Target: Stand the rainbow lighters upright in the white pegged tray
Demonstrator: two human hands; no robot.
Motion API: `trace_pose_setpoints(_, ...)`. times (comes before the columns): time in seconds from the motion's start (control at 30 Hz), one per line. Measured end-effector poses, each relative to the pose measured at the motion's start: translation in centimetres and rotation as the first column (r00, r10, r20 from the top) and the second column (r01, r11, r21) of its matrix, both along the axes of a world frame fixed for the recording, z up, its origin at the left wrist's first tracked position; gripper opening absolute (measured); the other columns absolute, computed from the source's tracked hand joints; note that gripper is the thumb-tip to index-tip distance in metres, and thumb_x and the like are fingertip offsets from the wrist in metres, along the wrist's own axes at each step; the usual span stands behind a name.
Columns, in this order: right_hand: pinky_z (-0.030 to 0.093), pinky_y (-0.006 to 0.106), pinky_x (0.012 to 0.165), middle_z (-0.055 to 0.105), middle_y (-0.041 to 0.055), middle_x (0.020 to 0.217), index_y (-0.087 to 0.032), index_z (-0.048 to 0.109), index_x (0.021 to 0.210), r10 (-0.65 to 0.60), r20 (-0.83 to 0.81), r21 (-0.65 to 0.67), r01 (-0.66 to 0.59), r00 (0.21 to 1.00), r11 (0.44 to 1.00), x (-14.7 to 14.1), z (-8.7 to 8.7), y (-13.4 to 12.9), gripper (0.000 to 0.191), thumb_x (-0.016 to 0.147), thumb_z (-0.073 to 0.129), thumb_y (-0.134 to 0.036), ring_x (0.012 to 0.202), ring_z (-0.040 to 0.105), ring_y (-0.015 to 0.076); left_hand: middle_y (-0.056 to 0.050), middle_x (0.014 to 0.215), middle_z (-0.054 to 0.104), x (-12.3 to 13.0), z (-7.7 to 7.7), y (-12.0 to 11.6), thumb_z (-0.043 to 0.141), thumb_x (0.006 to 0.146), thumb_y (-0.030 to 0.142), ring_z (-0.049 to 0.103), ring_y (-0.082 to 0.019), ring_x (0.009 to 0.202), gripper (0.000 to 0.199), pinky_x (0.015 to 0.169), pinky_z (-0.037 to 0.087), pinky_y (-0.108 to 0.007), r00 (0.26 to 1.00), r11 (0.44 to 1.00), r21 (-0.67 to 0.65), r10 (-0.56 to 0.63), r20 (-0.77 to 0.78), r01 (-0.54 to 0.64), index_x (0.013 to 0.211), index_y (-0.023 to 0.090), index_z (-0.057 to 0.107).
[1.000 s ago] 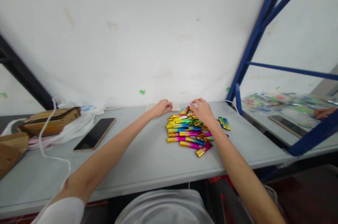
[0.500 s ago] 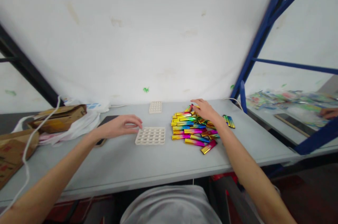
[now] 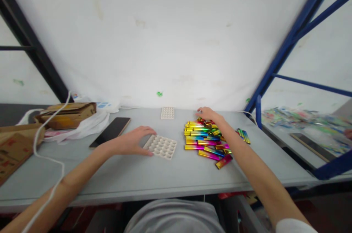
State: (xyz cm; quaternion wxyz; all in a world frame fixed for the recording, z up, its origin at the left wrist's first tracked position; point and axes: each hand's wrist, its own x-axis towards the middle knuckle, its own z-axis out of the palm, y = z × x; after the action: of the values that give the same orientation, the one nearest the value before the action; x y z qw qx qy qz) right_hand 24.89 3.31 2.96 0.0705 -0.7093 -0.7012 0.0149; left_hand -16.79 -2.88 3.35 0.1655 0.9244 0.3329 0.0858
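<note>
A small cream tray (image 3: pixel 162 147) with rows of round hollows lies slanted on the grey table. My left hand (image 3: pixel 134 140) spans its left side, fingers at the far corner and thumb at the near one, gripping it between them. Over the far end of a heap of shiny, rainbow-coloured flat bars (image 3: pixel 205 141), possibly lighter cases, is my right hand (image 3: pixel 207 113). Its fingers are loosely bent and apart, and no bar shows in them. My wrist and forearm cover the heap's right part.
A second cream tray (image 3: pixel 167 113) lies near the wall. At left are a dark phone (image 3: pixel 111 132), cardboard boxes (image 3: pixel 67 115), a white plastic bag (image 3: pixel 88 128) and a white cable (image 3: pixel 49 156). A blue metal frame (image 3: pixel 286 48) rises at right, with another phone (image 3: pixel 313 147) beyond it.
My left hand has come to the tray's left side, and the tray has turned slightly. My right hand remains over the heap's far end, its fingers more bent. The view has shifted.
</note>
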Motion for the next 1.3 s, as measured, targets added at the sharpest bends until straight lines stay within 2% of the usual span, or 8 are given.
trace_pose_setpoints(0.17,0.05,0.038,0.095,0.073,0.0182,0.118,-0.015,0.073,0.114,-0.07,-0.011,-0.026,0.07,0.997,0.997,-0.3,-0.8,0.8,0.046,0.082,0.075,-0.047,0.109,0.069,0.0279,-0.013,0.116,0.067,3.5,0.3,2.5,0.073,0.064,0.075,0.062,-0.033,0.111,0.076,0.098,0.048,-0.039,0.998,0.997,0.07,0.035,-0.051,-0.032,0.116,0.02,0.068)
trace_pose_setpoints(0.3,0.052,0.033,0.09,0.075,0.0144,0.113,-0.016,0.072,0.117,-0.06,-0.069,0.003,0.061,0.996,0.998,-0.1,-1.0,1.0,0.046,0.079,0.08,-0.04,0.1,0.072,0.0236,-0.011,0.109,0.067,6.3,-0.3,3.9,0.072,0.062,0.078,0.062,-0.031,0.104,0.074,0.092,0.048,-0.037,1.0,0.996,0.09,-0.011,-0.016,0.012,0.108,0.021,0.068)
trace_pose_setpoints(0.57,0.054,0.029,0.092,0.072,0.0076,0.119,-0.018,0.062,0.13,0.138,-0.282,0.236,-0.07,0.95,0.969,-1.3,-1.4,0.0,0.048,0.083,0.07,-0.015,0.096,0.071,0.0147,-0.013,0.117,0.064,7.3,-2.3,2.1,0.063,0.079,0.074,0.06,-0.031,0.111,0.067,0.098,0.045,-0.04,0.997,0.971,0.233,0.047,0.062,-0.061,0.116,0.019,0.063)
trace_pose_setpoints(0.63,0.056,0.031,0.088,0.071,0.0089,0.121,-0.018,0.062,0.13,0.185,-0.447,0.329,-0.031,0.875,0.944,-1.5,-1.2,-0.4,0.049,0.082,0.07,-0.017,0.093,0.072,0.016,-0.013,0.118,0.063,7.4,-2.6,1.7,0.063,0.08,0.073,0.06,-0.031,0.112,0.065,0.099,0.045,-0.041,0.995,0.966,0.247,0.067,0.069,-0.082,0.116,0.019,0.062)
trace_pose_setpoints(0.83,0.055,0.038,0.089,0.075,0.0115,0.11,-0.014,0.073,0.109,0.294,-0.868,0.386,0.172,0.4,0.906,-2.9,1.7,-3.0,0.052,0.067,0.085,-0.042,0.098,0.071,0.0252,-0.012,0.117,0.062,8.1,-3.2,1.7,0.06,0.081,0.074,0.059,-0.032,0.112,0.065,0.097,0.045,-0.043,0.991,0.96,0.26,0.08,0.108,-0.106,0.119,0.022,0.062)
trace_pose_setpoints(1.03,0.051,0.028,0.063,0.075,0.005,0.096,-0.022,0.064,0.098,0.309,-0.947,0.304,-0.064,0.092,0.951,-7.6,4.8,-6.4,0.044,0.072,0.08,-0.055,0.072,0.066,0.0148,-0.013,0.117,0.062,9.2,-3.8,1.4,0.056,0.084,0.074,0.057,-0.033,0.115,0.063,0.098,0.044,-0.045,0.986,0.94,0.31,0.114,0.118,-0.146,0.119,0.022,0.061)
trace_pose_setpoints(1.17,0.03,0.019,0.044,0.062,-0.0079,0.067,-0.03,0.049,0.104,0.273,-0.962,0.267,-0.142,0.026,0.953,-10.7,3.9,-7.4,0.046,0.079,0.073,-0.061,0.045,0.041,0.0072,-0.014,0.116,0.061,9.8,-3.9,0.9,0.053,0.086,0.074,0.056,-0.034,0.117,0.064,0.099,0.044,-0.047,0.981,0.93,0.322,0.139,0.134,-0.176,0.12,0.02,0.061)
trace_pose_setpoints(1.3,0.018,0.018,0.042,0.037,-0.0118,0.058,-0.029,0.05,0.1,0.169,-0.981,0.149,-0.19,0.092,0.97,-12.2,1.4,-7.7,0.046,0.081,0.066,-0.067,0.044,0.024,0.0071,-0.012,0.117,0.061,9.3,-3.8,0.9,0.059,0.082,0.076,0.057,-0.033,0.116,0.067,0.1,0.045,-0.047,0.98,0.951,0.267,0.115,0.164,-0.156,0.122,0.023,0.062)
